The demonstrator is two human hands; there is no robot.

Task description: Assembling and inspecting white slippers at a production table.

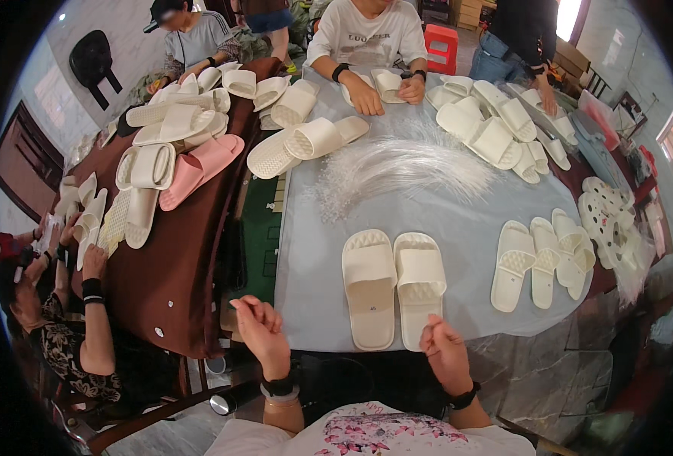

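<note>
A pair of cream slippers lies side by side before me, toes pointing away: a left slipper (pixel 369 308) and a right slipper (pixel 419 304). My left hand (pixel 263 334) hovers off the table's near left corner, its fingers loosely bent and apart. Nothing shows in it. By the heel of the right slipper is my right hand (pixel 447 348), also half curled with no object visible in it; whether it touches the slipper I cannot tell. Beyond the pair spreads a loose heap of thin clear plastic strands (pixel 412 163).
Several cream slippers (pixel 515 266) lie at the right, near white clogs (pixel 606 216). More slippers (pixel 492 129) are piled farther back. A brown-covered table (pixel 177 289) at left bears cream slippers and a pink pair (pixel 199 171). A co-worker's hands (pixel 367 95) rest across the grey-covered table (pixel 306 266).
</note>
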